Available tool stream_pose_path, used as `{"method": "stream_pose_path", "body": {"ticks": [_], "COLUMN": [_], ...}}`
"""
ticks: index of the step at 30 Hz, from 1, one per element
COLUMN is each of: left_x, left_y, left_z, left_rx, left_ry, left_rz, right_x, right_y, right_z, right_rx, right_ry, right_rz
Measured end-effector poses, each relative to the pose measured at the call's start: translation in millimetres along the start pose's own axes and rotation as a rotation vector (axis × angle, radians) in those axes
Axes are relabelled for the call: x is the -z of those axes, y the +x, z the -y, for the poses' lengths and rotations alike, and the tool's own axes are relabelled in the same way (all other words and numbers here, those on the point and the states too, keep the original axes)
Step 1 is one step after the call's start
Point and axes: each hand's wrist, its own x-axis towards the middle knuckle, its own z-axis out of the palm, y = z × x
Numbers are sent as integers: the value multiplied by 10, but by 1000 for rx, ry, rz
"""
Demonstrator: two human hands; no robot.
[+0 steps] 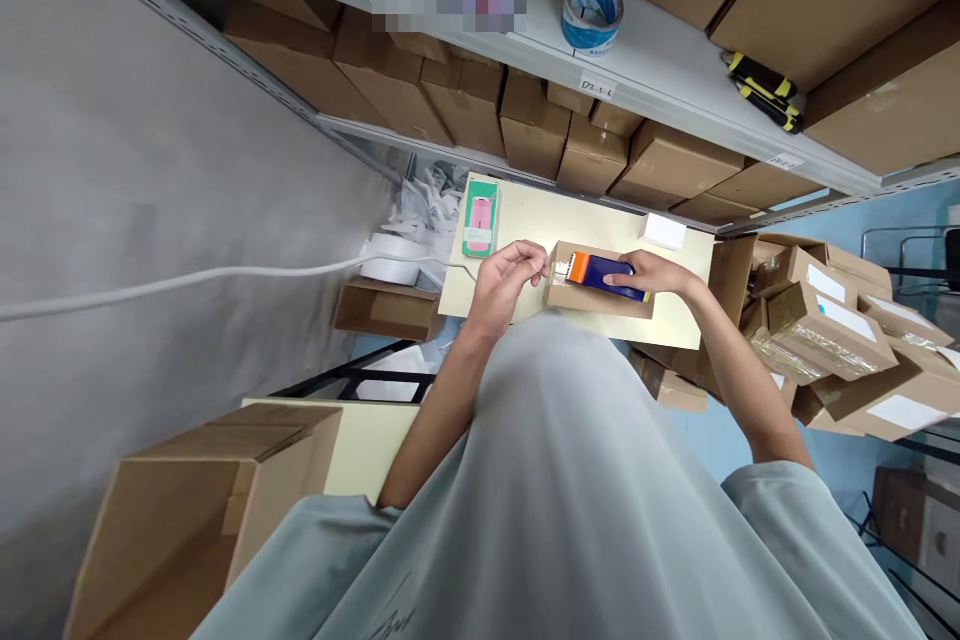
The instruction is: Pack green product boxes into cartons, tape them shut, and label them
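Note:
A small cardboard box [559,295] lies on the pale yellow table [525,205] in front of me, with clear tape over its left end. My right hand [646,273] grips a dark blue tool with an orange, toothed end [600,272], held flat over the top of the box. My left hand [506,285] is beside the box's left end, thumb and fingertips pinched together. Whatever may be between those fingertips is too small to make out. To the left of that hand lies a green package with a pink item pictured or shown in it [480,218].
A white box [663,231] stands at the table's back right. Shelves with cartons rise behind, holding a blue tape roll [592,12] and black-yellow cutters [763,92]. Taped cartons [829,330] crowd the right. A white cable [225,273] crosses from the left; an open carton [202,510] is lower left.

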Motion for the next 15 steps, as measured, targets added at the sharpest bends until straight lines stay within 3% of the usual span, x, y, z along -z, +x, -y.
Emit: {"method": "stream_pose_path", "body": {"ticks": [15], "left_x": [-283], "left_y": [-46], "left_z": [27], "left_rx": [-19], "left_ry": [32], "left_rz": [-91], "right_x": [51], "right_y": [65], "right_z": [-53], "right_rx": [19], "right_ry": [-39], "right_rz": [30]}}
